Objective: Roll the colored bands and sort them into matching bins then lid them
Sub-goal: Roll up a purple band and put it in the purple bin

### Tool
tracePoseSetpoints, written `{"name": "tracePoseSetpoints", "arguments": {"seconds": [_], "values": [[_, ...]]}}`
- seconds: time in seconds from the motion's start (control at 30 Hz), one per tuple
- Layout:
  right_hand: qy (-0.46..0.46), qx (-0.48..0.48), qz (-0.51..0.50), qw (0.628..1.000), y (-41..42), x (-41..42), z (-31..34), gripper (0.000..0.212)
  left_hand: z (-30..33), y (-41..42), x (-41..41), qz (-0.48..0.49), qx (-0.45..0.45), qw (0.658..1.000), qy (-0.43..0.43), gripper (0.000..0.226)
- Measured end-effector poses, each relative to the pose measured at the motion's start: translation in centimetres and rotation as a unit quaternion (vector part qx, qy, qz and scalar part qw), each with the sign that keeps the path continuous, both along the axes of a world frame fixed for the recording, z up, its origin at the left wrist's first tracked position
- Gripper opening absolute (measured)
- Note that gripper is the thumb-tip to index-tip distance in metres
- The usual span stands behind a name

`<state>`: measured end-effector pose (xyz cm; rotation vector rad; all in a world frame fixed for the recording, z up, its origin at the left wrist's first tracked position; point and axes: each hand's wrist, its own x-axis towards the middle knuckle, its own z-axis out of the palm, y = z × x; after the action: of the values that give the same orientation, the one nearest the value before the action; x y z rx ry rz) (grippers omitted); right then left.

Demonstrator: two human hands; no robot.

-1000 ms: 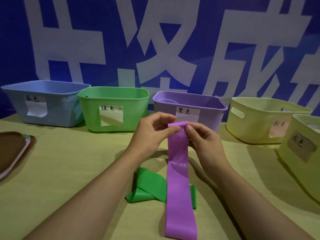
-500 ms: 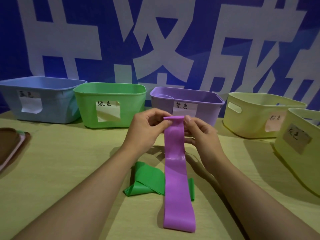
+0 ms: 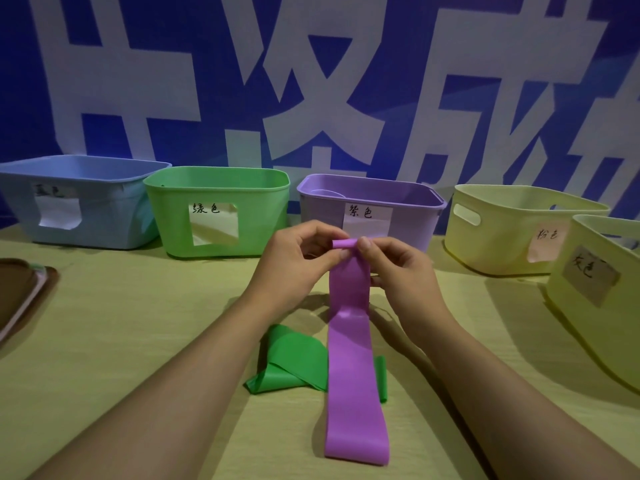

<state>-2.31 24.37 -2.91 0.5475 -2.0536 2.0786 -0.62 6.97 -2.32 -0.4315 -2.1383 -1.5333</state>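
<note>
Rolling step under way: purple band (image 3: 349,358) pinched at top between left hand (image 3: 298,261) and right hand (image 3: 401,268). Next: continue rolling toward purple bin (image 3: 408,199).

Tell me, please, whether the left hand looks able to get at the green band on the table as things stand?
Probably not right away: the left hand pinches the rolled end of the purple band, which drapes across the green band. The green band's left part lies uncovered, so once freed, the hand could likely reach it.
</note>
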Motion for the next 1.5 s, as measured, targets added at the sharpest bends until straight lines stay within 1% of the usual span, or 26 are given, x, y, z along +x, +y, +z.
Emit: {"name": "tracePoseSetpoints", "arguments": {"seconds": [0.13,0.33,0.5,0.7,0.83,0.97,1.17,1.23,1.37,1.5], "values": [[0.006,0.002,0.001,1.0,0.04,-0.04,-0.08,0.019,-0.12,-0.02,-0.07,0.005,0.008,1.0,0.004,0.02],[0.052,0.036,0.007,0.998,0.19,-0.08,-0.1,0.028,-0.22,-0.15,-0.29,0.009,0.021,1.0,0.001,0.018],[0.073,0.035,0.01,0.997,0.37,-0.3,-0.13,0.02,-0.15,-0.09,-0.25,0.007,0.026,1.0,0.0,0.017],[0.12,0.077,0.002,0.99,0.69,-0.36,-0.1,0.03,-0.19,-0.02,-0.24,-0.002,0.033,0.999,-0.007,0.017],[0.122,0.074,0.002,0.99,0.74,-0.4,-0.12,0.027,-0.07,0.03,-0.13,-0.002,0.034,0.999,-0.007,0.017],[0.128,0.079,0.003,0.989,0.8,-0.42,-0.22,0.019,-0.05,-0.05,-0.08,0.006,0.024,1.0,0.003,0.017],[0.144,0.09,-0.032,0.985,0.73,-0.68,-0.4,0.018,0.02,-0.03,0.19,-0.009,0.019,1.0,-0.006,0.021],[0.147,0.088,-0.036,0.985,0.78,-0.69,-0.4,0.018,0.18,0.1,0.27,-0.015,0.037,0.999,-0.012,0.021],[0.148,0.096,-0.031,0.984,0.71,-0.6,-0.43,0.018,0.25,0.21,0.08,-0.001,0.073,0.997,-0.028,0.009],[0.146,0.101,-0.022,0.984,0.68,-0.76,-0.54,0.018,0.15,0.11,-0.11,0.001,0.088,0.996,-0.033,0.011]]}}
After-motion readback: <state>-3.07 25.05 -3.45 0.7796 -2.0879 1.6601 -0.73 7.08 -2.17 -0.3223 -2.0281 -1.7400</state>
